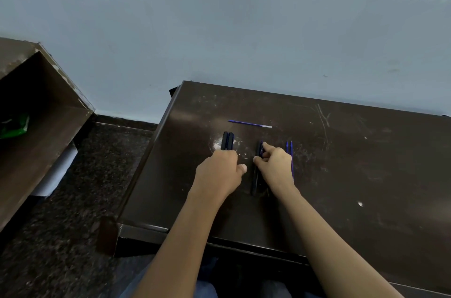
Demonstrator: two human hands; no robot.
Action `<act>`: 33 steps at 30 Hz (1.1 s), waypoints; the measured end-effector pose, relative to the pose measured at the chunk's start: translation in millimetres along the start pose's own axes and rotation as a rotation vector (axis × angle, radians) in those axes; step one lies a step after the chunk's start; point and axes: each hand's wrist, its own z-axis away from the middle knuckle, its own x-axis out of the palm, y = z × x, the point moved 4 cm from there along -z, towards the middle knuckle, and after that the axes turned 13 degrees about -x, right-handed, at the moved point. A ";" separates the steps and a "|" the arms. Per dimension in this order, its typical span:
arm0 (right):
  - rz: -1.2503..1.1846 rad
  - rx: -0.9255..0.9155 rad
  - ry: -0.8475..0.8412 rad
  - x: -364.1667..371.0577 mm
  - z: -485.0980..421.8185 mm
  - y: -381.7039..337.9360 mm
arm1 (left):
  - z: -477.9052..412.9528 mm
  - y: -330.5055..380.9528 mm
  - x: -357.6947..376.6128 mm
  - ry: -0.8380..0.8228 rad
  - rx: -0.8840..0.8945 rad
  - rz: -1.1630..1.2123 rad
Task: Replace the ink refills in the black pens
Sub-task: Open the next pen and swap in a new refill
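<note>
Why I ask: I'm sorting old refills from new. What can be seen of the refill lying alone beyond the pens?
The refill is a thin, straight blue stick, plastic by its look, with a pale silvery end on the right and a finer tip on the left. It lies flat and crosswise on the dark table, farther from the person than the black pens. Only the tabletop touches it. Whether it holds ink is too small to tell.

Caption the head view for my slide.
Left hand and right hand on black pens on a desk, two blue refills beside them, a third refill beyond.
</note>
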 end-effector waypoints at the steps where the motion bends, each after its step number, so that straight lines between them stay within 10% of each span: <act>1: -0.002 0.001 0.010 0.8 -0.2 0.5 | 0.1 -0.1 -0.2 -0.003 -0.002 -0.001; 25: 0.046 0.001 0.083 2.7 -0.7 -1.6 | 0.1 -4.2 -3.3 -0.022 -0.068 -0.009; 33: 0.024 -0.316 -0.095 28.3 11.1 -44.1 | -0.7 -13.9 -12.1 0.105 -0.166 0.035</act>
